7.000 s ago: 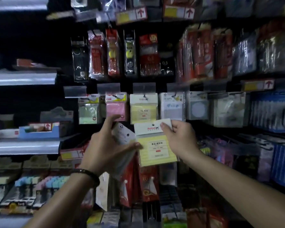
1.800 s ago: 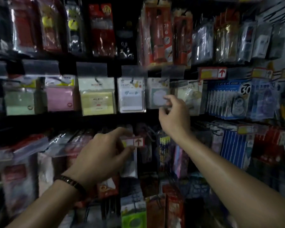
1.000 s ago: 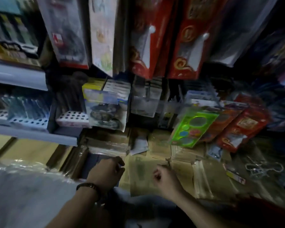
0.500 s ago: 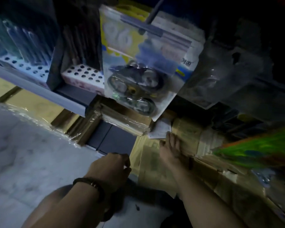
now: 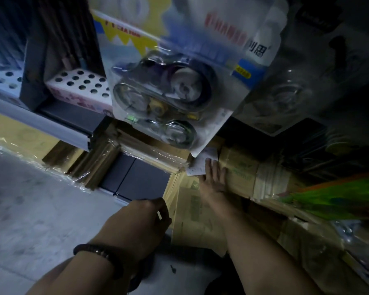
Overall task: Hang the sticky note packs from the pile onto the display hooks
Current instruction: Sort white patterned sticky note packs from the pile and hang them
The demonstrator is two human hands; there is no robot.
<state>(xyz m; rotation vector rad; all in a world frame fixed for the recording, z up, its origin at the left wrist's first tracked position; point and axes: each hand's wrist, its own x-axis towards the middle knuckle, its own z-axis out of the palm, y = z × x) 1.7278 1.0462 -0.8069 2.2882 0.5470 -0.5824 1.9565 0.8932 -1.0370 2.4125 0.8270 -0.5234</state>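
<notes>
Down at floor level, beneath a hanging blister pack point(image 5: 168, 99), the right hand point(image 5: 213, 179) lay flat and open, fingers stretched forward over brown wrapped bundles point(image 5: 243, 173). Its fingertips touched a white pack point(image 5: 202, 165) (too dim and blurred to say whether it was a sticky note pack) that poked out from under the blister pack's lower corner. The left hand point(image 5: 141, 224), bracelet point(image 5: 100, 254) at the wrist, hung loosely curled and empty above the grey floor point(image 5: 41, 209), well apart from that pack.
</notes>
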